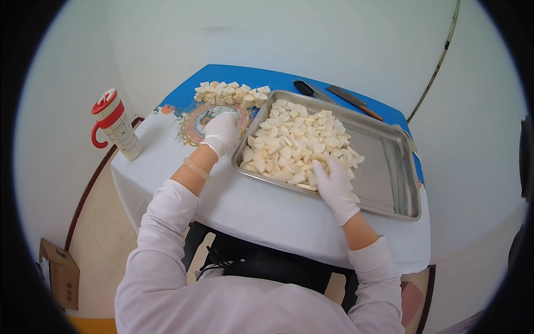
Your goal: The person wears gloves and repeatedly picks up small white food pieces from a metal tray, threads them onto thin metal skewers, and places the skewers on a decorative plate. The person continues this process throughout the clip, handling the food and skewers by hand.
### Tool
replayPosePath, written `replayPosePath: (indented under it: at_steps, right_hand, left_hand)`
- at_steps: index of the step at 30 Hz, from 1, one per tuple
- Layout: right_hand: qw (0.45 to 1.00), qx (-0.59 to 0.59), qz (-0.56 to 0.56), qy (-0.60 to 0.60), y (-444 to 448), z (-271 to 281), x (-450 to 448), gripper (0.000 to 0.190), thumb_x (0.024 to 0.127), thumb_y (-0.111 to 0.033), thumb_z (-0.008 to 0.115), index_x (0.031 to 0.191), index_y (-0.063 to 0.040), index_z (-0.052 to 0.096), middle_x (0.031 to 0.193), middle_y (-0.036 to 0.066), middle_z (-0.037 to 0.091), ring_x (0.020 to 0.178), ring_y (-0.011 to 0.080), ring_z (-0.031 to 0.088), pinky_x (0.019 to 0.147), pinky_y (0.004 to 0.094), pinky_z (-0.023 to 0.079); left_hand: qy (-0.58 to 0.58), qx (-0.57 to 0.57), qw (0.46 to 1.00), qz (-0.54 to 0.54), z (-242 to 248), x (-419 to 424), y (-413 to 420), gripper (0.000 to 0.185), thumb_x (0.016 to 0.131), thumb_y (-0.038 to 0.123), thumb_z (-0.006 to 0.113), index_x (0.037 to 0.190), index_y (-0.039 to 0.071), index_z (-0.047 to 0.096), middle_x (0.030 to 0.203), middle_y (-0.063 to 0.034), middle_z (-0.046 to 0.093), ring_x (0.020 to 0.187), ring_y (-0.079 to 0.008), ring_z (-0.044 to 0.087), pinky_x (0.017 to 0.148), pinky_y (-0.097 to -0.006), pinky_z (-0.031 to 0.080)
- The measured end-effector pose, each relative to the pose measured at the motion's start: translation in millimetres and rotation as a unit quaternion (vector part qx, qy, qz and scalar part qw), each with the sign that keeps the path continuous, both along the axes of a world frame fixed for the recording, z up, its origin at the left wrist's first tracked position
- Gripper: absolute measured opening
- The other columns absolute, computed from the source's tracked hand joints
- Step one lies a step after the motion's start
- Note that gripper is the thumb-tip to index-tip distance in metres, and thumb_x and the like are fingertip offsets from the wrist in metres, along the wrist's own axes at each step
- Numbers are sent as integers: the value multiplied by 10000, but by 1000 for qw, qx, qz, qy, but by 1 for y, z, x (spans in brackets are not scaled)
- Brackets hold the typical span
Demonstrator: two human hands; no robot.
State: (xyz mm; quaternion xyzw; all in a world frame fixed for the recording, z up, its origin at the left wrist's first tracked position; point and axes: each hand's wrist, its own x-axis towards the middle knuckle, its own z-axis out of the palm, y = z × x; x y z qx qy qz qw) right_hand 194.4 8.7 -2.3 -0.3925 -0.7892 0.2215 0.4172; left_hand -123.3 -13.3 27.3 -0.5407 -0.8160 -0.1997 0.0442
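Observation:
My left hand (223, 130), in a white glove, is curled above the round printed pattern (198, 121) of the tablecloth, just left of a metal tray. Whether it holds anything is hidden by the glove. My right hand (334, 183), also gloved, reaches over the tray's near rim. Its thumb and fingers touch the cut white vegetable pieces (292, 142) heaped in the stainless steel tray (363, 163); I cannot tell whether a piece is gripped. Behind my left hand lie rows of similar pieces on skewers (231, 92), their thin metal shafts pointing towards me.
Several loose metal skewers (394, 179) lie in the tray's right end. Behind the tray are a cleaver (348, 97), a black-handled tool (303, 88) and more skewers (325, 95). A red-handled tumbler (121, 125) stands at the table's left edge. A cardboard box (62, 275) sits on the floor.

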Motion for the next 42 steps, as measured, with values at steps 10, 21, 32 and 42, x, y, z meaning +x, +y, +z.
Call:
replayPosePath:
  at_steps: [10,21,32,42]
  right_hand:
    - [903,-88,-269,-323,99,34,136,355,869,-273,643,1141,-50,685,1143,181,682,1110,339,640,936,427,512]
    - [799,-224,-304,-467,143,-1,172,278,870,-147,609,1096,-74,754,1212,190,684,1157,377,642,942,420,531]
    - [788,-234,-353,-447,147,-1,182,304,876,-144,618,1148,-75,737,1233,192,676,1169,368,641,955,418,527]
    - [779,-211,-223,-547,209,-54,230,336,874,-128,557,1157,-52,719,1243,218,658,1199,397,604,985,431,502]
  left_hand:
    - [-142,31,982,-119,48,60,-21,315,947,256,595,1203,108,705,981,-107,728,896,-231,695,806,-357,542]
    - [-95,-9,979,-180,48,69,22,364,941,266,574,1242,87,674,1098,-121,721,1013,-283,684,906,-370,530]
    - [-49,-86,966,-239,22,50,122,439,914,227,574,1342,137,616,1300,-167,642,1198,-320,613,1019,-378,485]
    - [53,-229,944,-229,5,86,176,528,903,316,582,1420,211,557,1449,-137,545,1361,-347,485,1136,-444,369]
